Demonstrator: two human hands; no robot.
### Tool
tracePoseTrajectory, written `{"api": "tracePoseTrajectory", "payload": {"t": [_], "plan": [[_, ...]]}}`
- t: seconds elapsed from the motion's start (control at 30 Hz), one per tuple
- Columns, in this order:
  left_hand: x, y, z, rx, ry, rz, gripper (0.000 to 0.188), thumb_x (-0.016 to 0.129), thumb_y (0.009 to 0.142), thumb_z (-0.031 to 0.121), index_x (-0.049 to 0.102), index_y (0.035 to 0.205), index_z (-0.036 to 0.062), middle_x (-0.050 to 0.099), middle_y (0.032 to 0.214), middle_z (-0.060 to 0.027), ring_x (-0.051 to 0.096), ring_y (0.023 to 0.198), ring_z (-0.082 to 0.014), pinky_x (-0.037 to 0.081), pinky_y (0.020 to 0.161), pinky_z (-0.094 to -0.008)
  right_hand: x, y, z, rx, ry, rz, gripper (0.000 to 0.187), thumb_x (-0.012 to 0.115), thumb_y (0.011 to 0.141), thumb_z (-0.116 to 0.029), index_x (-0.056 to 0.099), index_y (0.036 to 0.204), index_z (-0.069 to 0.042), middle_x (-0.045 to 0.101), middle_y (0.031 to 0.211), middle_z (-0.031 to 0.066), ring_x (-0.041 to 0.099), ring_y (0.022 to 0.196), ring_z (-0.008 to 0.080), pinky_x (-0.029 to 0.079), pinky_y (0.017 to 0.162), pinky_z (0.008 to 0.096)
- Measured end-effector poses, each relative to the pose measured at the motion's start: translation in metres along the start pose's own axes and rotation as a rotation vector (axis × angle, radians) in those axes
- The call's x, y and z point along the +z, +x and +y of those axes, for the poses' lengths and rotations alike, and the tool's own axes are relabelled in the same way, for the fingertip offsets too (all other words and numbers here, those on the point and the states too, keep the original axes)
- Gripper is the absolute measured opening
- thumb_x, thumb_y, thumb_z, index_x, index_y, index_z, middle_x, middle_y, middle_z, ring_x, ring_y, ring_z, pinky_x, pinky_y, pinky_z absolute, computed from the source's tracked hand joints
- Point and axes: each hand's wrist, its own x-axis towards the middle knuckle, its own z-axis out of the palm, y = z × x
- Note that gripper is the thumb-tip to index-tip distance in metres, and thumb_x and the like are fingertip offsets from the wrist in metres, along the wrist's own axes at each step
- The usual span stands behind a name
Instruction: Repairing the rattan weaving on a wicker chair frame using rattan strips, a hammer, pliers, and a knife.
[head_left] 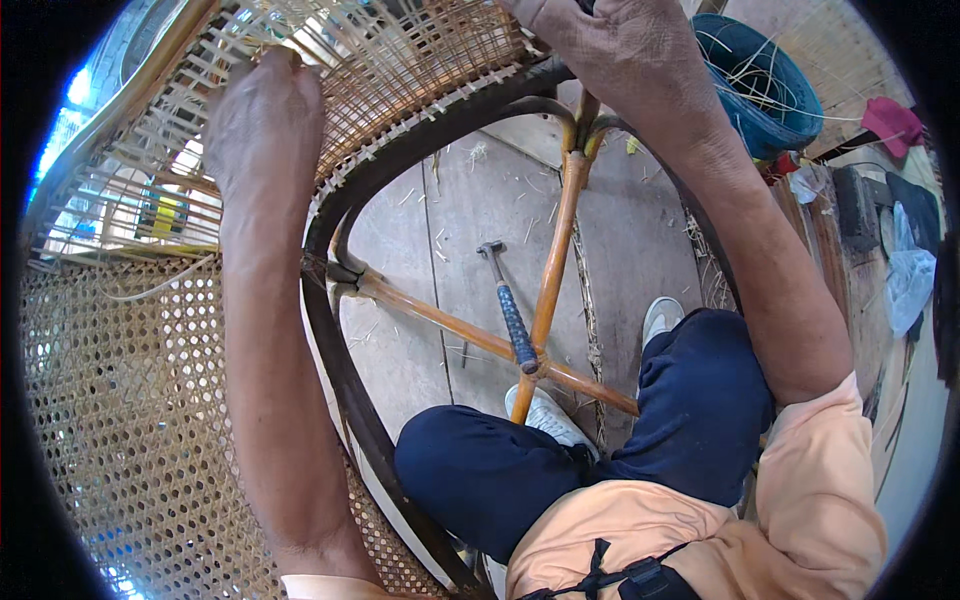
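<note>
A curved chair frame of dark and brown rattan (350, 372) stands before me, its side panel of woven cane (110, 400) on the left. Across the upper part runs a section of loose, open cane strands (400, 95). My left hand (265, 125) is curled into a fist against these strands; its fingertips are hidden. At the top edge, my right hand (625, 55) bends closed by the frame's rim. A bit of something dark shows at its fingers, which the picture's edge cuts off.
A hammer (510, 315) with a blue-wrapped handle rests against the crossed rattan braces (450, 330). Cane scraps lie on the wooden floor (400, 250). A blue bucket (750, 95) of cane strands stands at the upper right, near a pink cloth (892, 125) and a plastic bag (908, 275).
</note>
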Motion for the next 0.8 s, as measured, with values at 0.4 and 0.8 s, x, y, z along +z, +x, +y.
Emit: {"api": "tracePoseTrajectory", "payload": {"t": [0.4,0.8], "plan": [[0.043,-0.007,0.050,0.250,-0.144,0.193,0.030,0.053,0.086,0.015,0.061,0.114,0.0105,0.059,0.111,-0.0086,0.057,0.098,-0.0287,0.047,0.082,-0.0417,-0.006,0.004,0.050,-0.163,-0.369,-0.069,0.030,0.059,0.088,-0.027,0.059,0.081,0.003,0.056,0.066,0.0170,0.057,0.060,0.0226,0.044,0.054,0.0359],[0.051,0.001,0.044,0.230,-0.200,0.231,0.031,0.057,0.083,0.015,0.063,0.113,0.0201,0.058,0.111,-0.0057,0.055,0.101,-0.0280,0.044,0.085,-0.0442,-0.008,-0.001,0.037,-0.074,-0.125,-0.001,0.029,0.058,0.089,-0.025,0.060,0.083,0.003,0.055,0.067,0.0149,0.053,0.059,0.0238,0.041,0.054,0.0363]]}}
